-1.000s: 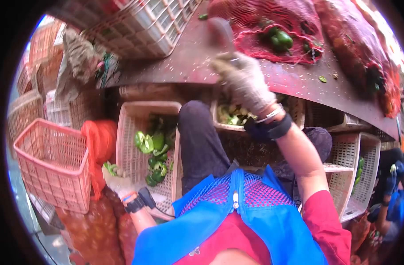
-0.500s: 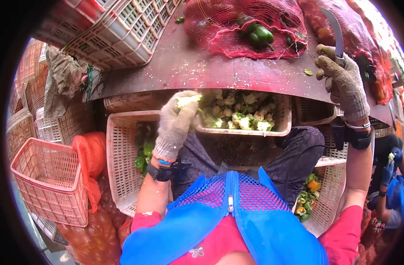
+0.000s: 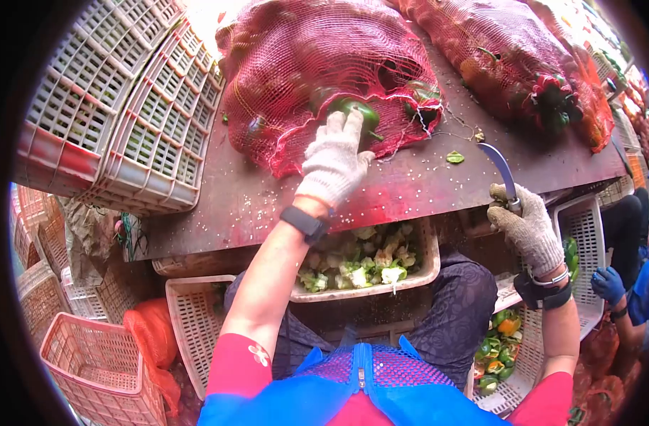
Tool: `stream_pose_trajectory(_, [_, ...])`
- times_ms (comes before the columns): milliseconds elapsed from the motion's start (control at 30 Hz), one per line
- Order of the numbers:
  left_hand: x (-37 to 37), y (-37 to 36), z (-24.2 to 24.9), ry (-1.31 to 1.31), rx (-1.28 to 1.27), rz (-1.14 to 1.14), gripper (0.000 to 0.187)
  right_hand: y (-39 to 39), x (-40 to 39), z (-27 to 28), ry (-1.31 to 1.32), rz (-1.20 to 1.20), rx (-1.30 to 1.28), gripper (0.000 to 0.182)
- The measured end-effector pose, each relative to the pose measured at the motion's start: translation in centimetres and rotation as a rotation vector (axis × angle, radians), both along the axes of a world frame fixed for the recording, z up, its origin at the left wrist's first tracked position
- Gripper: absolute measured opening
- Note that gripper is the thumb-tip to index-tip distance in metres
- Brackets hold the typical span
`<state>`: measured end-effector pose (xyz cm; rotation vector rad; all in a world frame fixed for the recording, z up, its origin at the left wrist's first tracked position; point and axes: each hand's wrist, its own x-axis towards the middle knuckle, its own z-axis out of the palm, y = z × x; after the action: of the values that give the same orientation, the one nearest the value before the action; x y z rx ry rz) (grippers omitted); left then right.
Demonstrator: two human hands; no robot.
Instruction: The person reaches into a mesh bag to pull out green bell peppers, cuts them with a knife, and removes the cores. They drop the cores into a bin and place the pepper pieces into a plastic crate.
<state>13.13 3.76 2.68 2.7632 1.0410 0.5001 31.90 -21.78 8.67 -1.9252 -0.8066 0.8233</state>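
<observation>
My left hand point(image 3: 335, 157), in a pale knit glove, reaches to the mouth of a red mesh sack point(image 3: 317, 64). Its fingers are extended over a green pepper point(image 3: 360, 117) lying in the sack's opening. At the right, my right hand point(image 3: 525, 224), in a dirtier glove, is closed round the handle of a curved knife point(image 3: 500, 167), blade pointing up and left. Below the table edge, a crate point(image 3: 432, 266) holds pale green and white pepper cores point(image 3: 371, 266).
The table point(image 3: 268, 206) bears white seeds, a second mesh sack point(image 3: 481, 57) and stacked crates point(image 3: 161, 121) at left. A crate point(image 3: 527, 369) of cut peppers stands by my right leg. An empty pink crate point(image 3: 90, 355) is lower left. A co-worker's blue-gloved hand point(image 3: 608, 285) shows at far right.
My left hand has moved from above the core crate, where it held a pale piece, up to the pepper in the sack. My right hand still holds the knife. The view has shifted.
</observation>
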Motion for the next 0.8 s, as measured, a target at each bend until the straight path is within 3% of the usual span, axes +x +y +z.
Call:
stream_pose_trajectory(67, [3.6,3.4,-0.9,-0.042,-0.323,0.21,0.085,0.3,0.3,-1.4,-0.003,-0.002,-0.068,0.036])
stream_pose_trajectory(133, [6.2,4.6,-0.6,-0.28,-0.485,0.443,0.085,0.6,0.9,-4.5,-0.102,0.022,0.028,0.039])
stream_pose_trajectory(167, [6.8,4.7,-1.1,-0.385,-0.497,0.501,0.075,1.3,0.3,-3.8,-0.123,0.019,-0.01,0.039])
stream_pose_trajectory(267, [7.1,4.7,-1.6,-0.436,-0.536,0.509,0.071,3.9,-0.4,-4.1,0.005,0.061,-0.005,0.036])
stream_pose_trajectory(367, [4.8,4.3,-4.2,-0.476,-0.55,0.337,0.063,7.9,-1.1,-4.0,0.027,0.105,-0.011,0.036])
stream_pose_trajectory(433, [2.2,3.7,-7.3,-0.572,-0.495,0.241,0.062,11.6,-2.3,-4.0,0.205,0.041,-0.084,0.033])
stream_pose_trajectory(467, [1.0,4.0,-9.3,-0.664,-0.655,0.208,0.061,13.0,-2.9,-4.3,0.229,0.065,-0.089,0.034])
stream_pose_trajectory(567, [-1.2,1.5,-8.3,-0.733,-0.816,0.068,0.057,16.9,-5.2,-8.3,0.282,0.077,0.09,0.041])
stream_pose_trajectory(600, [-1.3,0.1,-5.8,-0.622,-0.655,0.16,0.056,17.3,-6.0,-8.4,0.274,0.085,0.096,0.042])
stream_pose_trajectory(767, [-4.1,-0.8,-5.2,-0.938,-0.926,0.057,0.06,16.5,-8.6,-6.0,0.229,0.09,0.114,0.04])
stream_pose_trajectory(800, [-4.9,-1.0,-5.4,-1.021,-0.966,0.005,0.06,16.1,-9.1,-5.8,0.105,0.127,0.169,0.04])
